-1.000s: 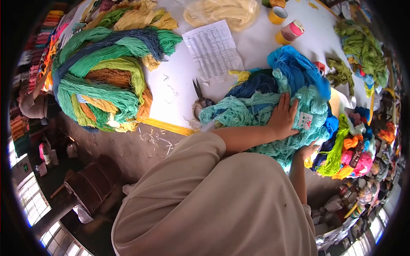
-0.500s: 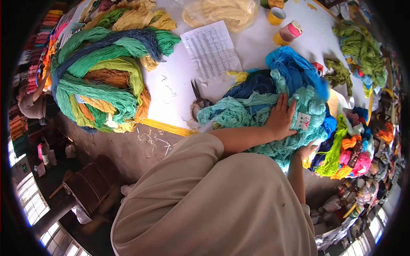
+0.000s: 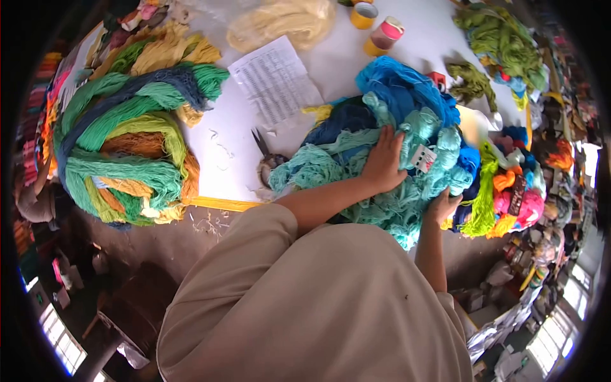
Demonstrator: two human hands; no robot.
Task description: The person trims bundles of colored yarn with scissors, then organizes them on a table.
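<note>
A large heap of teal yarn skeins (image 3: pixel 407 200) lies over the table's front edge, with a small white tag (image 3: pixel 423 158) on top. My left hand (image 3: pixel 384 162) presses flat on the teal yarn, fingers stretched and holding nothing. At the heap's right edge, my right hand (image 3: pixel 443 207) has its fingers bent against the teal yarn, gripping its side; some of the fingertips are hard to see. Bright blue yarn (image 3: pixel 407 86) and dark navy yarn (image 3: pixel 344 121) lie behind the teal. Scissors (image 3: pixel 261 142) with dark blades poke out left of the heap.
A big pile of green, gold and rust yarn (image 3: pixel 127 140) sits to the left. Behind are a printed sheet (image 3: pixel 273 83), a bag of cream yarn (image 3: pixel 283 22) and tape rolls (image 3: pixel 364 16). Olive yarn (image 3: pixel 503 38) and bright multicoloured yarn (image 3: pixel 509 197) lie to the right.
The view has shifted, so the table things appear further left. My right hand shows more fully at the yarn's edge. My left hand remains flat on the teal yarn.
</note>
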